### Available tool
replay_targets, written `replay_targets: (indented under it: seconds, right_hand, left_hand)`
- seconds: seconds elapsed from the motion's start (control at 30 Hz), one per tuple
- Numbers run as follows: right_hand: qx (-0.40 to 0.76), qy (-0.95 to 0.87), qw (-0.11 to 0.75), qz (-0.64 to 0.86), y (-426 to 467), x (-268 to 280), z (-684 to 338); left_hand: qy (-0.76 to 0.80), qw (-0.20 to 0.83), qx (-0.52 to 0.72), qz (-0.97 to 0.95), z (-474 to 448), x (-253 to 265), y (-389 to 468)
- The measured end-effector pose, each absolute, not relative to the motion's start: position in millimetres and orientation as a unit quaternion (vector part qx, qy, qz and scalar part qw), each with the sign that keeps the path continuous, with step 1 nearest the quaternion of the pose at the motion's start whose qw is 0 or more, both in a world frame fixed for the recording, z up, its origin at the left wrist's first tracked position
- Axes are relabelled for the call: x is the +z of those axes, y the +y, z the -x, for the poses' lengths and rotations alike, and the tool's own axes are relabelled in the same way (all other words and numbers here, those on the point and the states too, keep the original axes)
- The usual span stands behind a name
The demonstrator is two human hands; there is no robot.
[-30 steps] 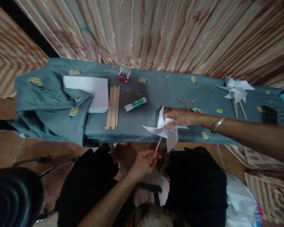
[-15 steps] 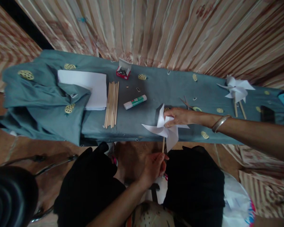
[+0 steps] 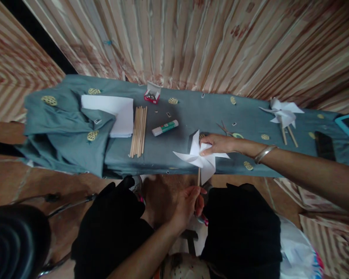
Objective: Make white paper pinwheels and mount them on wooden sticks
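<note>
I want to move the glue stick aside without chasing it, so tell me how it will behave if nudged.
The glue stick is a slim cylinder lying on its side on the grey-blue cloth, so a sideways nudge would probably roll it. The cloth looks soft, which may slow it. It looks small and plastic, so likely light and stiff enough to pinch.

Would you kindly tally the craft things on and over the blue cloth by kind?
Paper pinwheels: 2, one held by the left hand and right hand at, one lying at
Glue sticks: 1
Scissors: 1
Pin boxes: 1
White paper stacks: 1
Loose stick bundles: 1
Total: 7
</note>
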State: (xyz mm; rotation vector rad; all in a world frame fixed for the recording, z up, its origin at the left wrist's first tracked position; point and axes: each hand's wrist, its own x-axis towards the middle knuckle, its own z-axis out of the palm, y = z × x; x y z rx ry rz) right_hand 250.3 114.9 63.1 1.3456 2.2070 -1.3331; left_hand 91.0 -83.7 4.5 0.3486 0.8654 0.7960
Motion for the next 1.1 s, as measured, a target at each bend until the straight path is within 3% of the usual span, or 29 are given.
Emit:
replay_targets:
  seconds: [0.23, 0.5, 0.9, 1.1]
  right_hand:
    - [-0.508, 0.708, 0.051, -0.488, 109, 68, -258]
    - [-0.478, 0.689, -0.073, -0.540, 106, 59, -278]
    - [-0.194, 0.608, -0.416, -0.648, 58, 63, -288]
    - [-0.174, 0.553, -0.491, -0.650, 46, 62, -287]
  left_hand:
    - [0.415, 0.809, 0.379, -0.171, -92, 9, -75]
    - [0.419, 0.797, 0.391, -0.190, -94, 19, -69]
    - [0.414, 0.799, 0.398, -0.175, -93, 39, -42]
    - [0.397, 0.790, 0.418, -0.208, -94, 58, -22]
